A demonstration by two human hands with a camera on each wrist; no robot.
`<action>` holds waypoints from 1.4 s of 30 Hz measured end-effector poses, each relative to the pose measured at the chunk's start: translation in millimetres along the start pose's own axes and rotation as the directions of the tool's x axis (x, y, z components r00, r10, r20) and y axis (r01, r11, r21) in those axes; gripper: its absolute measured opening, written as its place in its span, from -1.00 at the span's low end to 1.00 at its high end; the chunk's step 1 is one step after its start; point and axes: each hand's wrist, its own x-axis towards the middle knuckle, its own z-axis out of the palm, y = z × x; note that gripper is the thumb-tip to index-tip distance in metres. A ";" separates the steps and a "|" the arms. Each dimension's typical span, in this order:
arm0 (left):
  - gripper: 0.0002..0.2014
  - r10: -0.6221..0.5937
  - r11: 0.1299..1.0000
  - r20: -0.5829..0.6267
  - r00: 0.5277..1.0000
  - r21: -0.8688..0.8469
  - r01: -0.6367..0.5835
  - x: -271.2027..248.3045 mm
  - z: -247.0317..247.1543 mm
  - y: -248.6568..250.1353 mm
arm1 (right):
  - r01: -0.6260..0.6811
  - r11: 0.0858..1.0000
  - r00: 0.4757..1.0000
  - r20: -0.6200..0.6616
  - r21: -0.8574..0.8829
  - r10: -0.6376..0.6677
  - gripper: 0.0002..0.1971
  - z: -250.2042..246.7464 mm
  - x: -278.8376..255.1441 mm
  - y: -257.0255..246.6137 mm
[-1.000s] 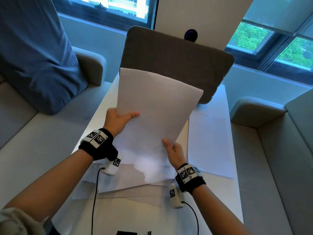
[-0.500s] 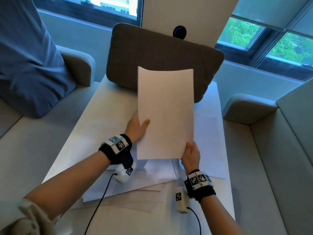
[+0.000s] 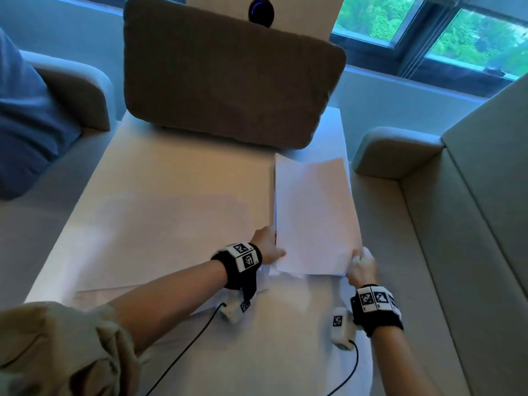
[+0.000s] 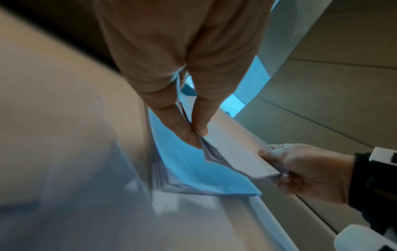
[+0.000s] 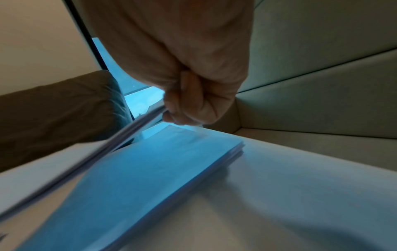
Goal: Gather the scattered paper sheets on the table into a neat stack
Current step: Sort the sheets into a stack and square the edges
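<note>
A small bundle of white paper sheets [image 3: 314, 215] lies almost flat, low over the right side of the table [image 3: 183, 167]. My left hand [image 3: 274, 250] pinches its near left corner between thumb and fingers [image 4: 194, 135]. My right hand [image 3: 357, 260] pinches the near right corner [image 5: 169, 112]. Just under the held sheets sits a stack of paper [image 5: 150, 169], tinted blue in both wrist views, with its near edge [image 4: 204, 185] showing. More loose sheets [image 3: 160, 238] lie spread over the middle and left of the table.
A brown cushion [image 3: 228, 72] stands at the table's far end, with a dark round device [image 3: 260, 8] behind it. Grey sofa armrests [image 3: 394, 150] flank the table on both sides. A blue cushion [image 3: 25, 124] lies at the left. Wrist cables [image 3: 183, 350] trail over the near table.
The sheets stood upright over the table's middle. Both hands have carried them right and laid them down nearly flat over the stack at the right side.
</note>
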 end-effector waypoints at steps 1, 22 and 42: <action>-0.67 -0.015 1.000 0.002 1.000 -0.010 0.015 2.6 3.7 0.0 | -0.005 1.000 1.000 0.022 -0.025 0.005 -0.70 -1.4 2.7 1.1; -0.49 -0.056 0.998 -0.079 0.995 0.017 0.058 25.9 23.3 -12.6 | -0.060 0.963 0.986 0.134 -0.261 0.098 -0.68 -10.1 14.6 5.6; -0.72 -0.162 0.985 -0.048 0.986 -0.060 0.159 -5.8 26.6 2.1 | -0.073 0.944 0.997 -0.007 -0.323 0.075 -0.76 0.8 11.5 11.2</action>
